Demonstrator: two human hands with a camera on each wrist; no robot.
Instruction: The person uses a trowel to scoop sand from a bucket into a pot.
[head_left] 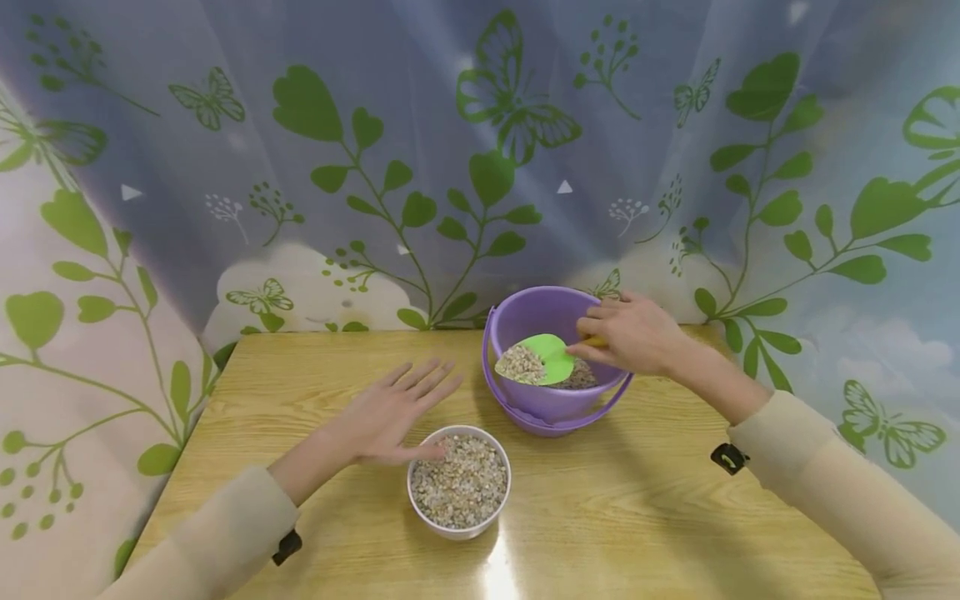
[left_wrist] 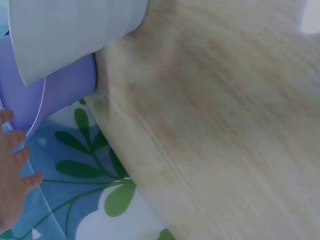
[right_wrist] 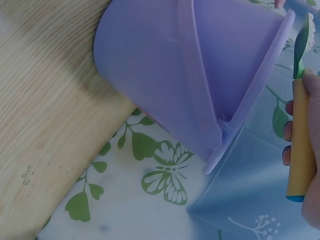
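My right hand grips the yellow handle of a small toy shovel, its green blade level over the mouth of a purple bucket. A heap of pale gravel lies on the blade. More gravel shows at the bottom of the bucket, partly hidden by the shovel. With fingers straight and spread, my left hand hovers beside a white bowl filled near its rim with gravel; its thumb overlaps the bowl's edge in the head view. In the left wrist view, only part of that hand shows.
Both containers stand on a light wooden table, the bucket near the back edge and the bowl closer to me. The bucket's purple handle hangs down its front. A curtain with green leaves and butterflies rises directly behind the table.
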